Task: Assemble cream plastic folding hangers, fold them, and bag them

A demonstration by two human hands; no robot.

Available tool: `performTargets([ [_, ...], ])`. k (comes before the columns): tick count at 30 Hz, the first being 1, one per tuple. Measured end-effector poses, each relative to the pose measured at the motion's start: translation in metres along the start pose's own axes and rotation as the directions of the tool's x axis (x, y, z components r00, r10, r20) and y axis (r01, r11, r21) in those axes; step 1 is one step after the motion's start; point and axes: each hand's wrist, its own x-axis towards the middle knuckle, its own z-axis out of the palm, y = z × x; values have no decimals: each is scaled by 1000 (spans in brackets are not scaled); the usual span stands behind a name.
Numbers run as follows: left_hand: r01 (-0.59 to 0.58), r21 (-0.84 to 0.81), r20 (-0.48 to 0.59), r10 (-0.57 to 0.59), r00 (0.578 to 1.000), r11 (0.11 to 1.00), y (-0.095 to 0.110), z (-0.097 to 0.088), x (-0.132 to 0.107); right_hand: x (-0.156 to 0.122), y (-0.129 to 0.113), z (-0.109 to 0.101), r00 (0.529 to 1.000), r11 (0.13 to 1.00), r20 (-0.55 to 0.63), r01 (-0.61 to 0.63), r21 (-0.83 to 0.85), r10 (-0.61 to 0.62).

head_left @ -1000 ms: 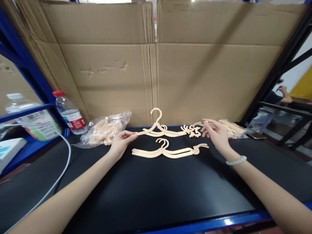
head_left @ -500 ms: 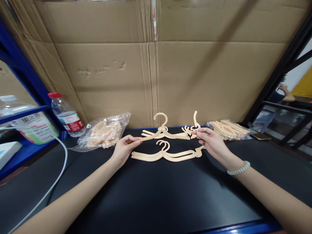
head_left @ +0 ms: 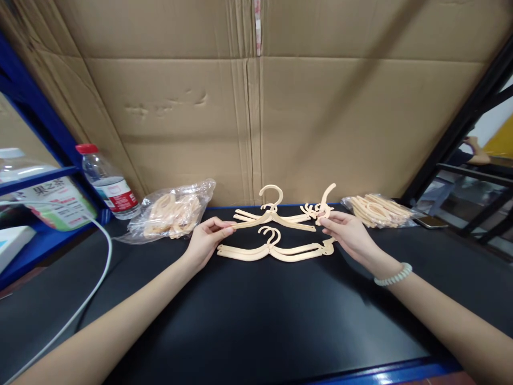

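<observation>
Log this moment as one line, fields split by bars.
left hand: pinching hanger by left end | right hand: holding small curved piece | nearer: more hangers on black table

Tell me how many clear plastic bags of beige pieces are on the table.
2. Left bag: left of the left hand. Right bag: right of the right hand, beside the phone.

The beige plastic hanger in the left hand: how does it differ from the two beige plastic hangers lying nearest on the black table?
The held hanger is pinched by the left hand; the two nearer hangers lie on the black table. The held hanger shows one hook; the nearer hangers show two. All are beige and curved.
</observation>
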Motion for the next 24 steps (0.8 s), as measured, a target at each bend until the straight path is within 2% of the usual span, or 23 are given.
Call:
performTargets([
  [5,-5,1,11,5,1000,1000,1,0,-1,0,0,-1,997,999,56,-48,7,48],
  [11,3,-13,5,-3,1000,1000,1,-1,0,0,-3,-4,989,991,127,-86,98,73],
  [18,-3,12,9,3,1000,1000,0,0,-1,-2,-10,-6,945,961,271,-232,152,185],
  [24,-9,3,27,9,1000,1000,-2,-1,0,-1,-11,-7,907,919,309,-352,178,287],
])
